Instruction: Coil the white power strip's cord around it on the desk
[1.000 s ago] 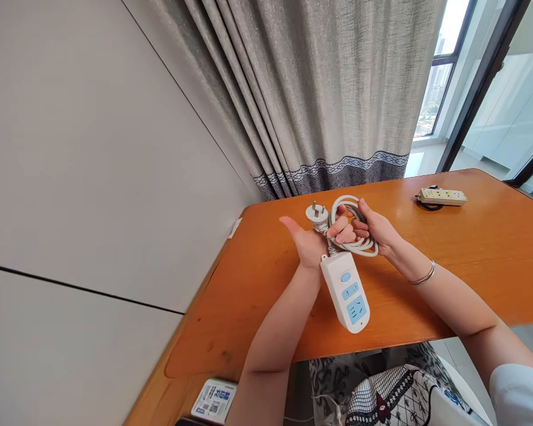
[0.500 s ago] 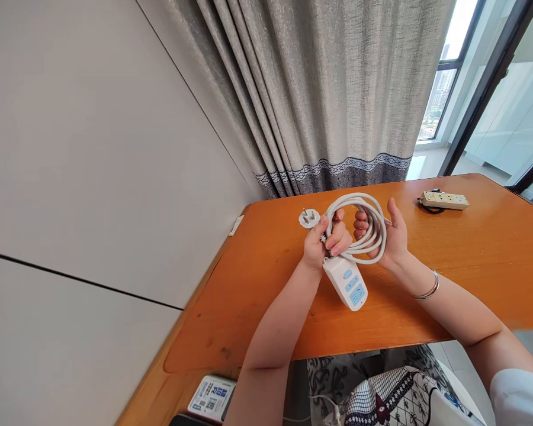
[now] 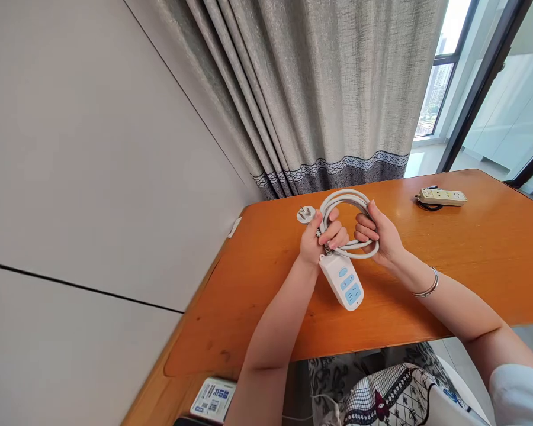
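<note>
A white power strip (image 3: 343, 281) with blue socket faces hangs tilted below my left hand (image 3: 325, 236). That hand is closed around the near side of its coiled white cord (image 3: 344, 196), close to where the cord meets the strip. The white three-pin plug (image 3: 306, 214) sticks out to the left of my left thumb, pins facing up. On the coil's right side, my right hand (image 3: 377, 234) is wrapped around the loops, thumb on top. The whole bundle is held above the orange-brown table.
A cream power strip (image 3: 442, 197) with a black cord lies at the back right of the wooden table (image 3: 257, 284). A white labelled box (image 3: 214, 399) sits at the lower left. Beyond the table hangs a grey curtain (image 3: 337, 89); a pale wall panel (image 3: 93, 148) borders the left.
My right hand, whose fingers and thumb were apart around the coil, has closed onto the loops. The coil is now squeezed together on that side.
</note>
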`<state>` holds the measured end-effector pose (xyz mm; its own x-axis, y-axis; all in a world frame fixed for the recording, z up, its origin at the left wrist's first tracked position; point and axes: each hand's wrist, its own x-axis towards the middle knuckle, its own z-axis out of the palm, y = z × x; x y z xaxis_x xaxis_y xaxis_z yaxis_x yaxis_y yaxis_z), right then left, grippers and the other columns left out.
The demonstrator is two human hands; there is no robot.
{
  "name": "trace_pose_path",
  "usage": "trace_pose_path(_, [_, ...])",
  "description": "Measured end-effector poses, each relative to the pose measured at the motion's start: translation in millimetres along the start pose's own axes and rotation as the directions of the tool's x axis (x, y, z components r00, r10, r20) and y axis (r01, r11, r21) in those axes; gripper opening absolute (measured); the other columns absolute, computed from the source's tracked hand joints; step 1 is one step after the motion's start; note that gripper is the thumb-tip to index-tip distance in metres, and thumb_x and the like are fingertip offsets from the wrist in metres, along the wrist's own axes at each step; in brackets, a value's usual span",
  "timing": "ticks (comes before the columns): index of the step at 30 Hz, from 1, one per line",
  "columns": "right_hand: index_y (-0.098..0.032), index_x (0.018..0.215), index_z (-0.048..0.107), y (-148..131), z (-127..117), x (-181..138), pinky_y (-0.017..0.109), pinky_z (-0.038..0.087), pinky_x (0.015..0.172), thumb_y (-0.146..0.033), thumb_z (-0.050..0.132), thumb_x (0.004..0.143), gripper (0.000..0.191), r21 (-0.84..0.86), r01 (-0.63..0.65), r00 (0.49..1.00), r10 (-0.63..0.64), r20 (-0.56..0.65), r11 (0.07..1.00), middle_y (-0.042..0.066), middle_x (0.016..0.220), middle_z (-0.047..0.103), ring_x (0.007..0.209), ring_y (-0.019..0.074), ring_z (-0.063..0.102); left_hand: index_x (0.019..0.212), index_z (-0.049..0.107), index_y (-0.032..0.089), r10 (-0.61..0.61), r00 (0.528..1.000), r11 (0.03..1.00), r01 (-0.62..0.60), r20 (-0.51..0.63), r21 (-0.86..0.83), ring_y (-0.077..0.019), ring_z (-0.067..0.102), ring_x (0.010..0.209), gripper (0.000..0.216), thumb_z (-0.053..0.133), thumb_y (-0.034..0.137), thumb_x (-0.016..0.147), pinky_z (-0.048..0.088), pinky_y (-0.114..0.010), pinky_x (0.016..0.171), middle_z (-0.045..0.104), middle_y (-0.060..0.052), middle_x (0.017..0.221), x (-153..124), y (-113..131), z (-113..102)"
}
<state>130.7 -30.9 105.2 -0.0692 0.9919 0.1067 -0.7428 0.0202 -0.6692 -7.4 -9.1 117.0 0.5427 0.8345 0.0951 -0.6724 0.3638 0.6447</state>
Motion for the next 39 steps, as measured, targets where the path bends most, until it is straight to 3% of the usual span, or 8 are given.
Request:
trace_pose_path(7, [-0.021,0.069,0.041,-7,-11,9,0.015,0.028,0.036,-0.056,0.085,0.072,0.056,-0.132,0.061,0.997,-0.066,-0.032,0.989,-0.014,0.049,0.029,0.037,0.0014,0.018,0.091,0.064,0.015,0.026,0.975,0.959,0.037,-0.219,0.281,-0.0109,0.06,0.048,0.017,0.064,0.032,0.089,0.044,-0.02,0.048,0.05,0.006,0.049,13,-1,-7])
trace_pose_path(11, [-0.022,0.071,0.045,-7,-16,16,0.019,0.037,0.042,-0.063,0.082,0.071,0.055,-0.176,0.026,0.999,-0.031,-0.028,0.984,-0.011,0.05,0.035,0.039,0.0047,0.033,0.089,0.067,0.014,0.162,0.953,0.94,-0.07,-0.256,0.332,-0.011,0.058,0.046,0.023,0.074,0.033,0.077,0.043,-0.021,0.047,0.042,0.009,0.047,13,-5,-3])
trace_pose_path(17, [-0.025,0.12,0.061,10,-25,18,0.038,0.054,0.082,-0.095,0.045,0.072,0.087,-0.276,-0.068,0.989,0.102,0.109,0.959,0.007,0.097,0.072,0.097,0.0257,0.069,0.081,0.067,0.017,0.443,0.868,0.87,-0.354,-0.226,0.344,-0.0063,0.045,0.041,0.023,0.078,0.036,0.074,0.038,-0.019,0.046,0.036,0.01,0.046,6,1,1])
trace_pose_path(24, [-0.018,0.112,0.062,19,-41,20,0.026,0.047,0.067,-0.09,0.057,0.07,0.084,-0.751,-0.064,0.829,0.454,0.327,0.657,0.006,0.097,0.068,0.079,0.0151,0.059,0.077,0.06,0.02,0.714,0.634,0.696,-0.594,-0.297,0.404,-0.0083,0.053,0.048,0.026,0.078,0.039,0.075,0.039,-0.019,0.048,0.039,0.009,0.049,10,30,-12])
trace_pose_path(28, [-0.016,0.105,0.06,10,-25,6,0.026,0.043,0.063,-0.063,0.075,0.075,0.058,-0.905,0.151,0.906,0.311,0.288,0.398,0.003,0.088,0.066,0.072,0.0139,0.056,0.082,0.059,0.021,0.811,0.539,0.547,-0.56,-0.227,0.623,-0.0106,0.061,0.054,0.027,0.078,0.039,0.077,0.047,-0.022,0.057,0.045,0.009,0.052,17,44,-33])
trace_pose_path(30, [-0.017,0.108,0.062,0,-14,-4,0.027,0.042,0.067,-0.049,0.077,0.079,0.046,-0.941,0.314,0.93,0.16,0.332,0.126,0.005,0.093,0.069,0.078,0.0164,0.059,0.079,0.059,0.021,0.809,0.565,0.491,-0.495,-0.163,0.717,-0.0123,0.065,0.058,0.027,0.08,0.037,0.075,0.051,-0.024,0.064,0.048,0.009,0.052,21,49,-44])
trace_pose_path(33, [-0.02,0.117,0.067,-18,-6,-16,0.029,0.043,0.069,-0.04,0.076,0.083,0.04,-0.857,0.489,0.869,0.005,0.495,-0.165,0.006,0.096,0.069,0.082,0.0189,0.061,0.077,0.061,0.02,0.675,0.722,0.566,-0.373,-0.154,0.735,-0.0149,0.067,0.061,0.03,0.083,0.039,0.07,0.052,-0.026,0.064,0.053,0.006,0.055,24,53,-56])
trace_pose_path(39, [-0.024,0.119,0.065,-38,-19,-3,0.034,0.053,0.082,-0.052,0.074,0.084,0.046,-0.766,0.641,0.698,-0.45,0.557,0.048,0.007,0.107,0.071,0.09,0.0196,0.065,0.078,0.071,0.016,0.289,0.944,0.785,-0.14,-0.158,0.603,-0.0214,0.072,0.082,0.032,0.086,0.042,0.067,0.055,-0.03,0.073,0.071,-0.004,0.07,18,40,-53])
